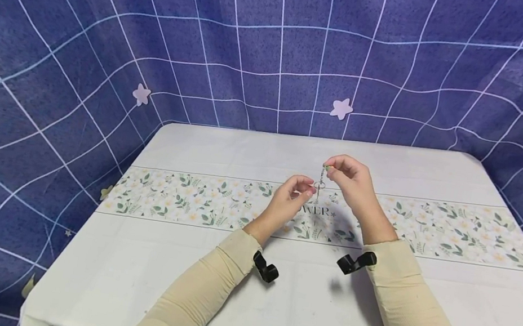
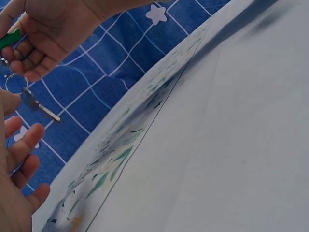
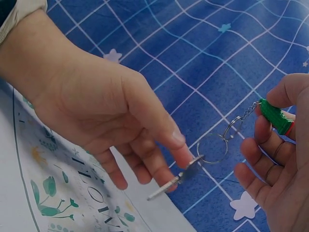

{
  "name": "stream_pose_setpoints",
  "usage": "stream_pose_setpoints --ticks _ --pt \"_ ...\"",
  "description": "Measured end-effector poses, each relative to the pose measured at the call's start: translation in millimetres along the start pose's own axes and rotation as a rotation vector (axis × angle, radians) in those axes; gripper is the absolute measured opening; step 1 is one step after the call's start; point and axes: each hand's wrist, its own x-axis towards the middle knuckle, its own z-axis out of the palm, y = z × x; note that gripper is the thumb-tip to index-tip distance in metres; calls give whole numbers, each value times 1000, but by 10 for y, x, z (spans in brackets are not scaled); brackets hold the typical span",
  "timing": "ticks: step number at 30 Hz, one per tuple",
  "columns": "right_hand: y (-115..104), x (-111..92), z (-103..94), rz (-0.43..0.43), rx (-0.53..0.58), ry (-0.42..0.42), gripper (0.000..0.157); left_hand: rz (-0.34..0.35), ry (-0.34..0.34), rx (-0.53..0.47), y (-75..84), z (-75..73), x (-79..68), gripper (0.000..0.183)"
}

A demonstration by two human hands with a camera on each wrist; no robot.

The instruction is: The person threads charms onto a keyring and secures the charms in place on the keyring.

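Note:
Above the table, my right hand (image 1: 348,179) pinches a small green charm with a red end (image 3: 275,117) between thumb and fingers. From the charm hangs a short metal chain (image 3: 248,110), leading to a thin round key ring (image 3: 211,162). A silver key (image 3: 176,182) dangles from that ring, tip downward. My left hand (image 1: 289,199) is beside the ring, thumb and forefinger apart and the other fingers loosely bent. Its fingertips are very close to the ring and key head; whether they touch is unclear. Both hands also show in the left wrist view.
A white cloth with a floral band (image 1: 214,201) and printed lettering covers the table. Behind and to the sides hangs a blue curtain (image 1: 240,40) with a grid and stars. Black wrist mounts (image 1: 265,268) sit on both sleeves.

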Motion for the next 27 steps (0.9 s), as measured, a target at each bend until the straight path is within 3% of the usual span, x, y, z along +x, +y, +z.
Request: stream_pose_setpoints --ticks 5,10,20,27 --pt "0 -3 6 2 12 0 17 -27 -85 -51 -23 -6 -4 39" --pt "0 -10 12 6 8 -3 17 -39 -141 -18 -44 4 -11 39" --pt "-7 -20 13 7 10 -8 18 -47 -106 54 -42 63 -10 25" --pt "-21 -19 15 7 17 0 18 -31 -111 50 -55 59 -18 13"
